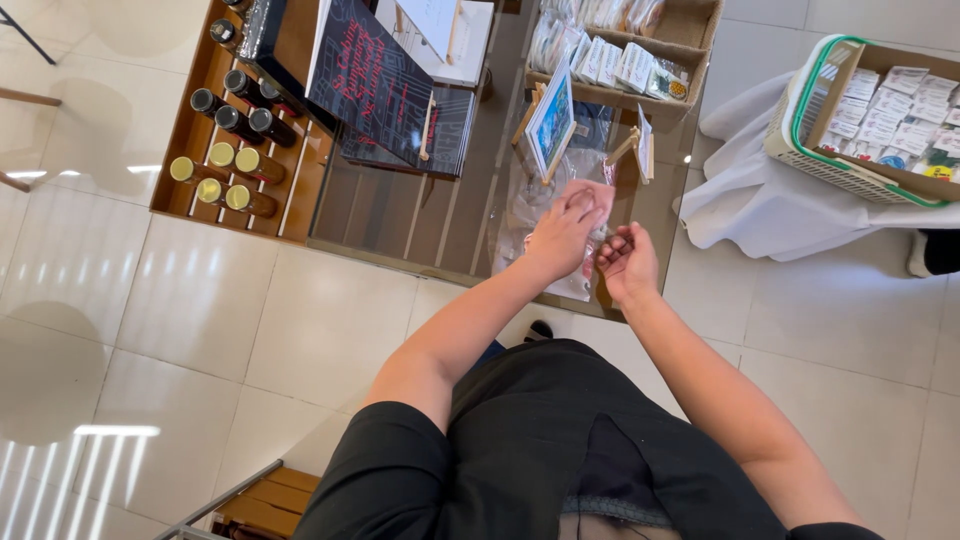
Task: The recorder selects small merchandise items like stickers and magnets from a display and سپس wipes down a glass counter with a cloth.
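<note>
Over the glass table [400, 215], left hand [562, 232] fingers pinch a flat pink packet [597, 196]; orientation unclear.

Person in a black short-sleeved top, seen from above

The top's sleeves end above the elbows, leaving both forearms bare down to the left hand [562, 232] and right hand [627, 262] at twelve o'clock. Neither wrist carries a watch or band. At six o'clock, a strip of grey-blue fabric shows below the top's hem.
</note>
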